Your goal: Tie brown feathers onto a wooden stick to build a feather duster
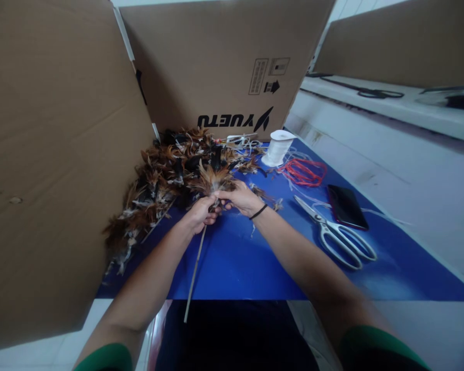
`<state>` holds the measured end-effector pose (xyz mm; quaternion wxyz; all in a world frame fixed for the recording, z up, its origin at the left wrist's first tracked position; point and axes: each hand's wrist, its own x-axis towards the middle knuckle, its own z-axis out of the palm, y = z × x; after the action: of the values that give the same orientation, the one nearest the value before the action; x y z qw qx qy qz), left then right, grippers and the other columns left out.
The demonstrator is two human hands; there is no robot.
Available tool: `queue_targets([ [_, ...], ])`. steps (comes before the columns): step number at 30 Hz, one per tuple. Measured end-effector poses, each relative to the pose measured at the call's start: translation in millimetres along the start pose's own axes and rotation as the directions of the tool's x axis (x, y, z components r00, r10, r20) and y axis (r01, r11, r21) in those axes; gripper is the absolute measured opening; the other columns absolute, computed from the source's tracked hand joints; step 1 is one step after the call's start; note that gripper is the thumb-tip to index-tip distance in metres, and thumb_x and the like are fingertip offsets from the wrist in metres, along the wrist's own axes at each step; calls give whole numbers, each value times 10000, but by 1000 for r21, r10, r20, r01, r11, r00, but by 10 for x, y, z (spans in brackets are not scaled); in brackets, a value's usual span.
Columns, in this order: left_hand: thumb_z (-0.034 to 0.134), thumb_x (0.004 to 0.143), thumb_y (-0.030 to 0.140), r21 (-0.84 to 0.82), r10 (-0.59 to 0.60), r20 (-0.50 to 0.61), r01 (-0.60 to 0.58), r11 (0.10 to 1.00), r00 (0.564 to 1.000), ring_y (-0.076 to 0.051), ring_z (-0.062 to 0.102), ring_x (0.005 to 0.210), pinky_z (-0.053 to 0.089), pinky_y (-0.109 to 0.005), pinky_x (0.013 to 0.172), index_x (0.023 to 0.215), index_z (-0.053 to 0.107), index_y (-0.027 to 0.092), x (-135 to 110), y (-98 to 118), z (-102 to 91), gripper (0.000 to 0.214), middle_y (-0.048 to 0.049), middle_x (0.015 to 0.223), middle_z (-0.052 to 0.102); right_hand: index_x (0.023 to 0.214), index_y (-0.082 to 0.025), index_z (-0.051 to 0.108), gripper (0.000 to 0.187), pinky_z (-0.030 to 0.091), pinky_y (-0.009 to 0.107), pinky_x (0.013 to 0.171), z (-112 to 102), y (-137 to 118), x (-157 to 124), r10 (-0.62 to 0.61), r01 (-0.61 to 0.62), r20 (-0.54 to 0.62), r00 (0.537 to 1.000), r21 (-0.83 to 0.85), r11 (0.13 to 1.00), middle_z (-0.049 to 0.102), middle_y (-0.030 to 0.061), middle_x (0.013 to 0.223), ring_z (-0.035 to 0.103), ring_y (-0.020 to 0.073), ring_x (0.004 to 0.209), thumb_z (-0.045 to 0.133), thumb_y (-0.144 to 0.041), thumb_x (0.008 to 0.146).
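Note:
My left hand (201, 214) is closed around the upper part of a thin stick (194, 278), whose bare end points down past the table's front edge. A tuft of brown and black feathers (212, 180) fans out at the stick's top, above both hands. My right hand (239, 198), with a black band at the wrist, pinches the base of those feathers and touches my left fingers. Behind and to the left spreads a large heap of loose brown, black and white feathers (150, 185).
On the blue table cover (247, 273), large scissors (336, 232) lie right of my hands, near a dark phone (347, 206). Beyond them are red cord (303, 172) and a white spool (278, 148). Cardboard (54, 154) stands at the left, and a printed carton (216, 62) behind.

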<state>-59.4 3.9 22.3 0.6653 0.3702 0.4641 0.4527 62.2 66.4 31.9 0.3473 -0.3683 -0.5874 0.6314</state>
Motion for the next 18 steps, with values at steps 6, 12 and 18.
queue_targets([
  [6, 371, 898, 325, -30, -13, 17, 13, 999, 1000, -5, 236, 358, 106, -108, 332, 823, 513, 132, 11, 1, -23, 252, 27, 591, 395, 732, -142, 519, 177, 380, 157, 309, -14, -72, 7, 31, -31, 0, 1000, -16, 999, 525, -36, 516, 490, 67, 405, 689, -175, 695],
  [12, 362, 891, 249, -133, 12, -26, -15, 991, 1000, -7, 219, 345, 118, -108, 319, 762, 416, 158, 21, 55, -88, 167, 39, 575, 395, 931, -167, 486, 151, 370, 156, 335, -228, -83, 50, 62, -71, -168, 984, -48, 996, 585, -11, 638, 576, 97, 484, 569, -149, 806],
  [18, 356, 890, 241, -209, 10, -26, -15, 978, 1000, -8, 205, 332, 123, -110, 307, 712, 356, 174, 45, 71, -169, 190, 48, 548, 387, 876, -154, 604, 182, 457, 252, 578, -370, 225, 78, -109, 96, 27, 994, -708, 700, 604, 27, 758, 580, 128, 634, 595, -62, 720],
])
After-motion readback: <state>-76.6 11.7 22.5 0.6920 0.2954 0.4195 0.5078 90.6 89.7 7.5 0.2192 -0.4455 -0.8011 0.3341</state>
